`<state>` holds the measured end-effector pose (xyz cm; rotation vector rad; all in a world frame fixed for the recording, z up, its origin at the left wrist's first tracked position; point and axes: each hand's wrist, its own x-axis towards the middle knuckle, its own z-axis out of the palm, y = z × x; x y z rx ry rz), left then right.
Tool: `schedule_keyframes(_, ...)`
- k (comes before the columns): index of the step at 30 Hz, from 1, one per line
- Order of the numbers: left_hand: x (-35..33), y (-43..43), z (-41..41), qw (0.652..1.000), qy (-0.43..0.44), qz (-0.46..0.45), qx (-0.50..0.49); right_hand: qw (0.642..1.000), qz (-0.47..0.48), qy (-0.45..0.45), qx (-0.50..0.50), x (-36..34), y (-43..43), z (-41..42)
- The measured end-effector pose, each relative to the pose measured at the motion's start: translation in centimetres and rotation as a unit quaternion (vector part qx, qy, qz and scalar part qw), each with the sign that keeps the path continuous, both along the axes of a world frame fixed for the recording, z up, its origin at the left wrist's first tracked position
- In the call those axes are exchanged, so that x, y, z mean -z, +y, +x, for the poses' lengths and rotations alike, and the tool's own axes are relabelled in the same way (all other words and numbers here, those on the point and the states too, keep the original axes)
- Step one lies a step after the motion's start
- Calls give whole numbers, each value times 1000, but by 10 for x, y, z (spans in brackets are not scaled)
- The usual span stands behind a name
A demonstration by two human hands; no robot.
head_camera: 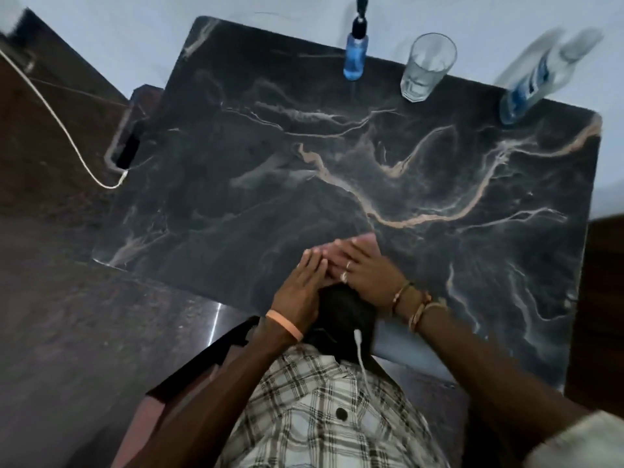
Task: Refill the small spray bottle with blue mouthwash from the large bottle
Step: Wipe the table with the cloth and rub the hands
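On a dark marble tabletop [439, 184] veined in tan and white, pushed against a pale wall [101, 32], the task's things stand in a row along the far edge. The small spray bottle [355, 55], with a black pump top and blue liquid inside, stands upright near the middle. A clear glass tumbler [427, 67] stands just right of it. The large bottle [533, 82] stands at the far right corner, blurred, with a blue label and a little blue liquid at its base. Beside the table's left edge lies a dark phone [129, 151] with a white cable [57, 119] plugged in, running over a brown speckled surface [67, 298]. Near the table's front edge the left hand [300, 292] and right hand [366, 275] meet, well apart from the bottles. Their fingers are straight and overlap one another, and neither hand holds anything. The left wrist wears an orange band [285, 324]; the right wears bracelets [410, 305] and has rings [344, 275] on its fingers. A plaid shirt [320, 417] fills the lower frame.
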<state>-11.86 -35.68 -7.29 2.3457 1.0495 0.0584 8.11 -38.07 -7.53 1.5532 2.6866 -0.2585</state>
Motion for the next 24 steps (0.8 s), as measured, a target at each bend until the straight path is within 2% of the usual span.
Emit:
schedule_keyframes(1, 0, 4, -5, 1000, 4, 12, -4, 1000, 6, 7, 15, 3, 14, 12)
schedule_keyframes(3, -3, 8, -9, 999, 6, 38, -9, 987, -27, 40, 151, 7, 31, 31)
schedule_keyframes(5, -7, 12, -15, 997, -17, 51, -46, 940, -56, 45, 334, 5, 29, 28)
schedule_keyframes(7, -10, 13, -29, 989, -47, 36, -134, 911, -49, 35, 407, 2, 15, -4)
schedule_keyframes(9, -11, 11, -45, 972, -65, 9, -225, 929, -35, 79, 359, 2, -9, -41)
schedule_keyframes(11, -10, 10, -63, 957, -55, -4, -286, 969, -39, 94, 225, 3, -24, -74)
schedule_keyframes(14, -9, 14, -83, 947, -43, -28, -318, 998, -21, 44, 26, 1, 2, -102)
schedule_keyframes(17, -12, 25, -92, 941, -44, -45, -333, 996, 13, -64, -53, 4, 75, -124)
schedule_keyframes(18, -13, 29, -94, 939, -48, -46, -337, 995, 2, -91, -46, 4, 101, -126)
schedule_keyframes(19, -14, 34, -95, 938, -52, -44, -339, 995, -16, -95, 1, 5, 124, -124)
schedule_keyframes(21, -14, 44, -98, 938, -53, -45, -339, 979, -50, -54, 190, -2, 147, -125)
schedule_keyframes(22, -15, 49, -100, 938, -52, -50, -339, 967, -59, -41, 243, -8, 141, -133)
schedule_keyframes(23, -15, 52, -102, 938, -50, -54, -340, 970, -61, -31, 234, -11, 127, -141)
schedule_keyframes(24, -16, 55, -103, 938, -51, -58, -338, 982, -80, -32, 170, -15, 106, -149)
